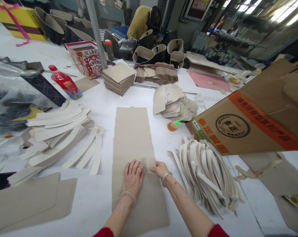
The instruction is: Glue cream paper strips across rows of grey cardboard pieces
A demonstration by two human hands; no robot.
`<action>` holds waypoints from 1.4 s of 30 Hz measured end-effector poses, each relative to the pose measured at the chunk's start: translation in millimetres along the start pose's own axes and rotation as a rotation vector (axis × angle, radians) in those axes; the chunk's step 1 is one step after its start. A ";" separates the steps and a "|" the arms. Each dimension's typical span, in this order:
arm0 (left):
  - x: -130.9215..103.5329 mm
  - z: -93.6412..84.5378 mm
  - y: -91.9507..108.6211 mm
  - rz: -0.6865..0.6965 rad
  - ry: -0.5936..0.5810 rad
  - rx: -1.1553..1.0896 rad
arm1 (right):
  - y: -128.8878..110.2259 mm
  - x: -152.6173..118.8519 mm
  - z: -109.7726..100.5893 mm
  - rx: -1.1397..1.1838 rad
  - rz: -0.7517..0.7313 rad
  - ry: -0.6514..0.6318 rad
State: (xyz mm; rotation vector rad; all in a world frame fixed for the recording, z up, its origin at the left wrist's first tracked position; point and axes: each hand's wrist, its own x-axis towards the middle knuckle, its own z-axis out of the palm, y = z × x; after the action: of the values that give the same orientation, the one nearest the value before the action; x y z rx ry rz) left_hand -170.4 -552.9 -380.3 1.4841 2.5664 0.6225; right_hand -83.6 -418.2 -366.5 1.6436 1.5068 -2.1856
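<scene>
A long beige panel [131, 131] lies lengthwise on the white table, with a small thin beige piece [149, 163] on its right part. My left hand [134, 176] rests palm down on the panel, its fingers spread a little and touching the small piece's left side. My right hand [161, 169] pinches the right edge of that piece between thumb and fingers. Below both hands, the lower part of the panel shows a crosswise line. To the left sit curved beige strips [62, 138], and to the right a bundle of long strips [205, 168].
Beyond the panel are a squarish stack [119, 77], a fanned stack [175, 102] and a small glue bottle [173, 125]. A cardboard box [238, 126] stands at right. A red-capped bottle [66, 82] lies at left. A person [144, 21] bends over work behind.
</scene>
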 end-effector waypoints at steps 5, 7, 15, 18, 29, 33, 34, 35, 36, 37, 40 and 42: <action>-3.2 -2.2 1.5 0.000 0.000 -0.072 | 4.9 3.3 -1.6 -0.081 -0.046 0.091; -2.9 -3.4 0.5 0.019 -0.016 -0.089 | 6.3 3.2 -1.7 -0.108 -0.074 0.121; 5.2 -8.1 3.0 0.055 -0.119 -0.174 | 11.7 -0.4 -6.0 -0.165 -0.124 0.192; 8.5 -7.8 9.7 0.026 -0.193 -0.220 | 12.3 -0.9 -6.2 -0.155 -0.121 0.201; 30.3 -2.3 19.3 -0.240 -0.304 -0.336 | 11.6 -7.1 -4.4 0.018 -0.142 0.105; 31.5 -1.2 22.1 -0.277 -0.313 -0.332 | 13.6 -6.3 -6.3 0.034 -0.148 0.101; 31.3 -1.7 22.6 -0.279 -0.314 -0.333 | 13.9 -6.1 -6.7 0.035 -0.147 0.103; 31.1 -2.4 22.9 -0.280 -0.314 -0.334 | 14.0 -6.0 -7.0 0.036 -0.145 0.105; 30.9 -3.4 23.2 -0.279 -0.314 -0.336 | 13.9 -5.9 -7.2 0.037 -0.141 0.106; 30.6 -4.6 23.4 -0.276 -0.316 -0.340 | 13.7 -5.8 -7.3 0.039 -0.138 0.105; 29.7 -7.8 23.8 -0.262 -0.328 -0.364 | 12.6 -5.9 -7.4 0.049 -0.132 0.097; 29.0 -8.7 24.0 -0.261 -0.336 -0.378 | 11.9 -6.4 -7.3 0.057 -0.130 0.088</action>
State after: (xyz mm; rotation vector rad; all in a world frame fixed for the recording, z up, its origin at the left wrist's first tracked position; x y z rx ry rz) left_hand -168.5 -520.3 -359.7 1.0137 2.1836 0.7027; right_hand -69.2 -422.7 -369.5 1.7273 1.6323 -2.2689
